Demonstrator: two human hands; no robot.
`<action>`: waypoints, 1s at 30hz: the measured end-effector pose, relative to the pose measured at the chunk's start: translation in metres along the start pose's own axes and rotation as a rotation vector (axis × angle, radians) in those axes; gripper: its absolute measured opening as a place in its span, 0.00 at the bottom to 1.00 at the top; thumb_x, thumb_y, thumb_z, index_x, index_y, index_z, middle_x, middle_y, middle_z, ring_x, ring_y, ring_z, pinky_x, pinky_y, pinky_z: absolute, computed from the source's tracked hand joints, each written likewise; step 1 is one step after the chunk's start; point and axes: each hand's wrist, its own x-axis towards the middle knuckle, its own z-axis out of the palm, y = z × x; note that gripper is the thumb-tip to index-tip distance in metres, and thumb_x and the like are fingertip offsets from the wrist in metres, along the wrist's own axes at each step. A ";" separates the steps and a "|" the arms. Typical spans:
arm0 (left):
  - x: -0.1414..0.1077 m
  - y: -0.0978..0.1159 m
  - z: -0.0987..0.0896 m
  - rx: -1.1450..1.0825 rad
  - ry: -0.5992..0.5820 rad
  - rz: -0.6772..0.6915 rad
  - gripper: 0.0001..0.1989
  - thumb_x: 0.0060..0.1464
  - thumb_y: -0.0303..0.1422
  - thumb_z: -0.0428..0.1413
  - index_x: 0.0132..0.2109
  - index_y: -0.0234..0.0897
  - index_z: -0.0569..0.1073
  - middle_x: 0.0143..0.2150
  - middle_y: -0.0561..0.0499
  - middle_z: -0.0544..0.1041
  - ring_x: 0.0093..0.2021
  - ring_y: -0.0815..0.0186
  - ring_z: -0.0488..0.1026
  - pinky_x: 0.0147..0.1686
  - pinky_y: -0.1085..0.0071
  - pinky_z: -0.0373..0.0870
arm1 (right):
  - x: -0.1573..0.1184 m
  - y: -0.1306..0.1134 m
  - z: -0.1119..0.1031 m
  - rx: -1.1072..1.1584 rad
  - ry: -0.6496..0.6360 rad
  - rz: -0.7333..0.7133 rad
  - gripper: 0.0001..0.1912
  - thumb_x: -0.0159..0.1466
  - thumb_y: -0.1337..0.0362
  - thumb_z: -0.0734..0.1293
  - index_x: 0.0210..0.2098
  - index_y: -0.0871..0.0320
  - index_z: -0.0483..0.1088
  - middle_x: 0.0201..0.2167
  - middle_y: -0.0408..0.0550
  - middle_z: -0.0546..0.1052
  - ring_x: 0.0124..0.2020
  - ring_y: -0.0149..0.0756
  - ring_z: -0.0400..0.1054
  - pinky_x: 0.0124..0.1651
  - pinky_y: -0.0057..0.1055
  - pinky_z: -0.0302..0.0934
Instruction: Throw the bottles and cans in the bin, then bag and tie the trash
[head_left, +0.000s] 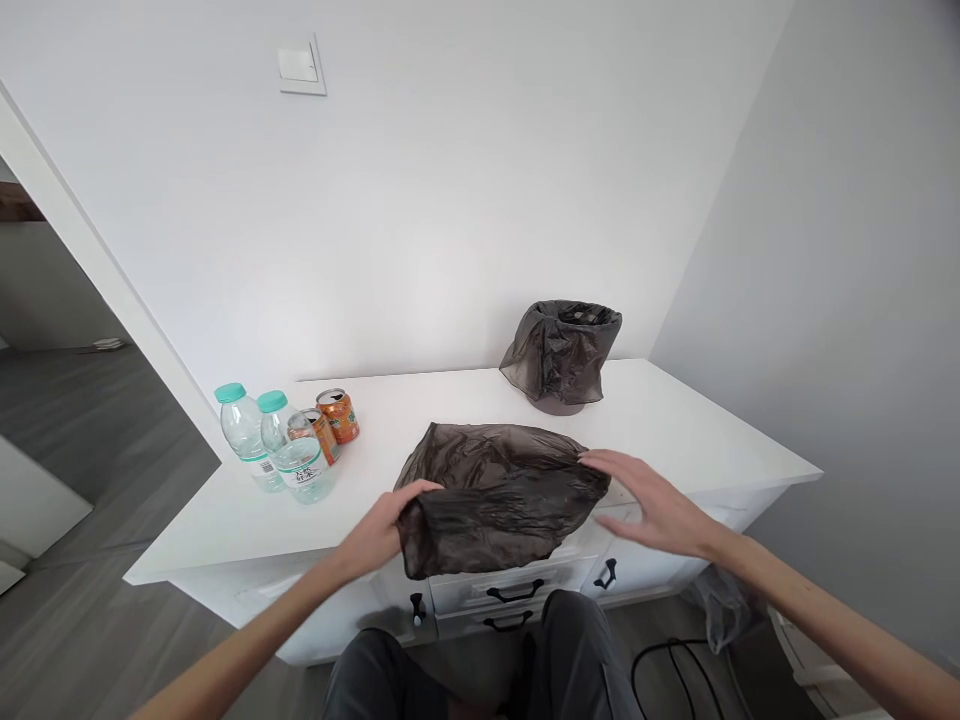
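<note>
A dark, thin plastic garbage bag (502, 495) spreads across the front of the white cabinet top, its lower part hanging over the front edge. On its left side my left hand (386, 525) is closed, with the thumb on top of the film and the fingers partly hidden. My right hand (645, 500) is at the bag's right end, fingers stretched out and thumb apart. Its fingertips touch or nearly touch the film. Behind the bag stands a small bin (562, 355) lined with a similar dark bag folded over its rim.
Two clear bottles with teal caps, one the front bottle (300, 460), stand on the left of the white cabinet (420, 395). Beside them are two orange cans, including the rear can (341, 415). A black cable (671, 645) and a clear plastic bag (720, 605) lie on the floor at right.
</note>
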 end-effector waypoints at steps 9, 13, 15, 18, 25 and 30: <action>-0.018 0.007 -0.042 0.255 -0.101 0.108 0.43 0.53 0.33 0.62 0.73 0.45 0.57 0.72 0.39 0.64 0.69 0.48 0.64 0.66 0.52 0.65 | -0.004 -0.010 0.061 -0.194 0.116 -0.092 0.23 0.67 0.71 0.62 0.60 0.51 0.70 0.58 0.54 0.75 0.57 0.50 0.71 0.60 0.53 0.64; -0.053 -0.026 -0.013 0.607 -0.092 0.242 0.57 0.47 0.32 0.66 0.77 0.47 0.45 0.77 0.41 0.52 0.76 0.43 0.48 0.72 0.42 0.51 | -0.005 -0.007 0.070 -0.206 0.184 -0.073 0.22 0.67 0.74 0.60 0.56 0.52 0.72 0.56 0.54 0.76 0.55 0.48 0.73 0.59 0.53 0.64; -0.058 -0.044 0.006 0.684 -0.022 0.255 0.51 0.53 0.32 0.62 0.77 0.46 0.44 0.77 0.41 0.53 0.76 0.46 0.50 0.72 0.43 0.50 | -0.005 -0.008 0.072 -0.200 0.202 -0.058 0.21 0.67 0.73 0.59 0.55 0.53 0.73 0.56 0.54 0.77 0.54 0.49 0.73 0.59 0.53 0.64; -0.052 -0.059 0.030 0.636 0.084 0.289 0.36 0.61 0.29 0.53 0.74 0.47 0.54 0.74 0.42 0.61 0.73 0.52 0.59 0.71 0.47 0.54 | -0.002 -0.011 0.072 -0.190 0.193 -0.040 0.20 0.67 0.73 0.60 0.53 0.54 0.74 0.56 0.55 0.77 0.55 0.50 0.72 0.59 0.54 0.63; -0.030 -0.022 0.009 0.145 -0.002 0.089 0.15 0.62 0.35 0.51 0.52 0.41 0.77 0.50 0.43 0.82 0.54 0.53 0.77 0.54 0.58 0.73 | 0.002 -0.008 0.047 0.062 0.033 0.086 0.20 0.71 0.66 0.56 0.51 0.53 0.78 0.59 0.51 0.76 0.59 0.48 0.70 0.62 0.49 0.64; 0.011 -0.001 -0.030 0.061 0.107 -0.325 0.13 0.52 0.38 0.51 0.33 0.36 0.77 0.36 0.49 0.81 0.43 0.52 0.78 0.41 0.64 0.74 | 0.019 -0.002 0.024 0.286 -0.080 0.269 0.20 0.72 0.54 0.57 0.42 0.50 0.80 0.53 0.48 0.80 0.53 0.47 0.74 0.56 0.43 0.66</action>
